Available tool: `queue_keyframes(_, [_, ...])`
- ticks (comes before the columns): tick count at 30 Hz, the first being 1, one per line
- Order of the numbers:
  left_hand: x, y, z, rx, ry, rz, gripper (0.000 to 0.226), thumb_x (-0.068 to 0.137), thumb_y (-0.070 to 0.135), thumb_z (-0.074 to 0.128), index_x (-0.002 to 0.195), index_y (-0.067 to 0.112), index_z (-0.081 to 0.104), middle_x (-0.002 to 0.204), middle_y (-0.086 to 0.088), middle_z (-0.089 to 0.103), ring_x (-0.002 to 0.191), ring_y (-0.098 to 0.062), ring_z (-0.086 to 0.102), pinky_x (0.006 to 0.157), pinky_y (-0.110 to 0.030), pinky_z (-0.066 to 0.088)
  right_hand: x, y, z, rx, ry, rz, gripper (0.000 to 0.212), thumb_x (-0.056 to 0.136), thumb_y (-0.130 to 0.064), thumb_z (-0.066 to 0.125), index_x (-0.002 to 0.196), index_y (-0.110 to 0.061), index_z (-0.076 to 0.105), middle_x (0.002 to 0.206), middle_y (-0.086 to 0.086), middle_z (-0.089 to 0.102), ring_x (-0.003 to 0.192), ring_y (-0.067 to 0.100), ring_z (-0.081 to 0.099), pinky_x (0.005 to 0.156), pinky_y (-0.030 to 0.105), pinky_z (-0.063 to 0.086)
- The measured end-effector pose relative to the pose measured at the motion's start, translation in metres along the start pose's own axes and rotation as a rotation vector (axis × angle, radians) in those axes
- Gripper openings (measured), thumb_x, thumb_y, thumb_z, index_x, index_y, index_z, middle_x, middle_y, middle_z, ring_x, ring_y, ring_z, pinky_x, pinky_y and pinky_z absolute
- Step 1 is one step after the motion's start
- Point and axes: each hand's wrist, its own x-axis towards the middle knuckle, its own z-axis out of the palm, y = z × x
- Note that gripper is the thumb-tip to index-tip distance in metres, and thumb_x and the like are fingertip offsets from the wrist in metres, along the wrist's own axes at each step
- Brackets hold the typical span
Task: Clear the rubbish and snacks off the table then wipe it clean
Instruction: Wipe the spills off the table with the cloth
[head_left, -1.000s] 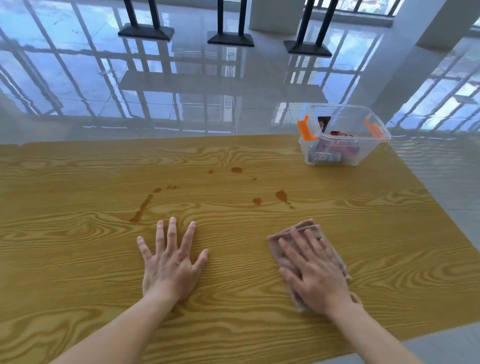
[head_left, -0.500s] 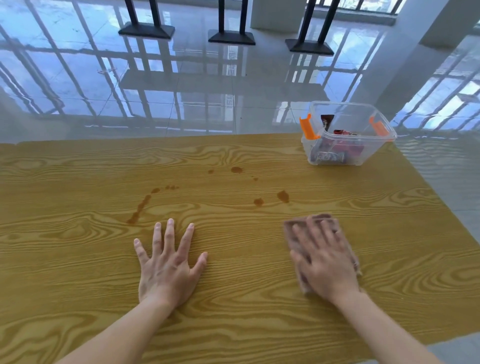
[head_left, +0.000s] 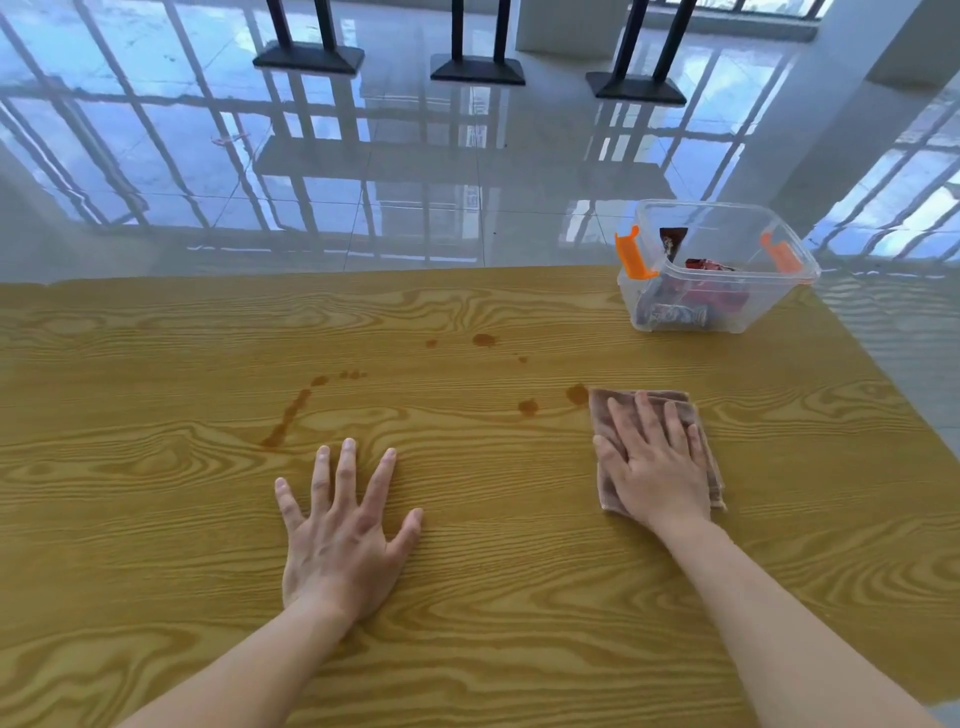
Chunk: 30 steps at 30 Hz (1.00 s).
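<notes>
Glossy tiles surround the grained wood table (head_left: 156, 519). Right hand (head_left: 657, 462) presses flat, fingers spread, on a folded brown cloth (head_left: 602, 410), stains (head_left: 576, 393) at its ten o'clock. Left hand (head_left: 345, 535) lies splayed, empty. Clear plastic box (head_left: 779, 291) sits at one o'clock.

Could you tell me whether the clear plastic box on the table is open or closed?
Open. The clear plastic box has no lid on it, its orange latches stand free, and snack packets show inside.

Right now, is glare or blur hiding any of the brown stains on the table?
Head view: glare sits on the glossy tiled floor, not the wood-grain table; the brown stains read sharply; wide-angle lens bows the table's far edge.
</notes>
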Motion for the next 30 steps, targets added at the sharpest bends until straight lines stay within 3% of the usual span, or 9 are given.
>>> queue_keyframes(3, [0.001, 0.000, -0.001, -0.004, -0.002, 0.003, 0.077, 0.084, 0.080, 0.007, 0.152, 0.046, 0.004, 0.165, -0.003, 0.001, 0.150, -0.025, -0.011, 0.116, -0.064, -0.005, 0.038, -0.022, -0.006, 0.043, -0.059, 0.135, 0.070, 0.089, -0.076, 0.001, 0.154, -0.048, -0.006, 0.164, -0.011, -0.019, 0.150, 0.023, -0.021, 0.121, 0.050, -0.011])
queue_keyframes(7, [0.000, 0.000, -0.002, -0.005, -0.010, 0.004, 0.077, 0.084, 0.080, 0.007, 0.153, 0.045, 0.004, 0.165, -0.003, 0.002, 0.150, -0.026, -0.010, 0.115, -0.065, -0.003, -0.027, -0.019, 0.012, -0.036, 0.008, -0.097, 0.069, 0.093, -0.075, 0.002, 0.155, -0.046, -0.005, 0.165, -0.011, -0.015, 0.151, 0.021, -0.019, 0.122, 0.049, -0.007])
queue_keyframes(10, [0.000, 0.001, -0.003, -0.004, -0.021, 0.007, 0.077, 0.085, 0.080, 0.008, 0.153, 0.044, 0.005, 0.165, -0.004, 0.004, 0.151, -0.028, -0.007, 0.115, -0.066, -0.003, -0.096, -0.006, 0.029, -0.054, 0.035, -0.177, 0.069, 0.097, -0.072, 0.017, 0.157, -0.041, 0.005, 0.167, -0.009, -0.002, 0.154, 0.022, -0.004, 0.121, 0.049, 0.006])
queue_keyframes(14, [-0.001, 0.001, -0.003, 0.007, -0.021, 0.010, 0.077, 0.085, 0.079, 0.009, 0.153, 0.043, 0.005, 0.165, -0.005, 0.004, 0.151, -0.028, -0.006, 0.115, -0.066, -0.003, -0.033, -0.004, 0.009, -0.024, -0.006, -0.023, 0.068, 0.090, -0.075, 0.000, 0.153, -0.049, -0.010, 0.165, -0.012, -0.016, 0.152, 0.020, -0.016, 0.122, 0.047, -0.006])
queue_keyframes(18, [-0.001, 0.001, -0.004, 0.005, -0.027, 0.005, 0.077, 0.085, 0.079, 0.007, 0.153, 0.044, 0.001, 0.165, -0.003, 0.000, 0.150, -0.027, -0.010, 0.116, -0.064, -0.005, 0.043, -0.031, -0.005, 0.042, -0.056, 0.132, 0.069, 0.092, -0.072, 0.003, 0.155, -0.045, -0.008, 0.164, -0.009, -0.020, 0.150, 0.025, -0.021, 0.121, 0.051, -0.010])
queue_keyframes(21, [-0.001, 0.000, -0.005, 0.011, -0.033, 0.008, 0.077, 0.083, 0.080, 0.003, 0.152, 0.045, -0.002, 0.165, -0.003, -0.004, 0.150, -0.026, -0.014, 0.116, -0.064, -0.006, 0.003, -0.027, 0.007, -0.022, -0.009, -0.065, 0.065, 0.094, -0.073, 0.003, 0.153, -0.048, -0.008, 0.164, -0.013, -0.019, 0.151, 0.021, -0.019, 0.122, 0.049, -0.008])
queue_keyframes(24, [-0.001, 0.002, -0.007, 0.001, -0.038, 0.010, 0.078, 0.083, 0.080, 0.002, 0.153, 0.044, -0.001, 0.165, -0.004, -0.003, 0.150, -0.027, -0.013, 0.115, -0.064, -0.007, -0.065, -0.005, 0.025, -0.065, 0.075, -0.221, 0.064, 0.097, -0.072, 0.014, 0.155, -0.047, 0.002, 0.166, -0.014, -0.005, 0.153, 0.019, -0.005, 0.121, 0.046, 0.002])
queue_keyframes(27, [-0.001, 0.001, -0.006, 0.002, -0.039, 0.012, 0.077, 0.084, 0.079, 0.004, 0.153, 0.043, 0.000, 0.165, -0.005, -0.002, 0.150, -0.028, -0.012, 0.115, -0.065, -0.007, -0.039, 0.003, 0.016, -0.066, 0.033, -0.162, 0.063, 0.094, -0.074, 0.008, 0.152, -0.053, -0.004, 0.166, -0.014, -0.008, 0.153, 0.017, -0.010, 0.122, 0.044, -0.003])
queue_keyframes(30, [-0.001, 0.002, -0.006, 0.011, -0.029, 0.006, 0.077, 0.084, 0.079, 0.004, 0.152, 0.045, -0.002, 0.165, -0.003, -0.003, 0.150, -0.027, -0.013, 0.115, -0.064, -0.007, 0.027, -0.024, -0.005, 0.013, -0.016, 0.022, 0.065, 0.092, -0.072, 0.003, 0.153, -0.050, -0.009, 0.165, -0.012, -0.016, 0.151, 0.021, -0.018, 0.121, 0.049, -0.009])
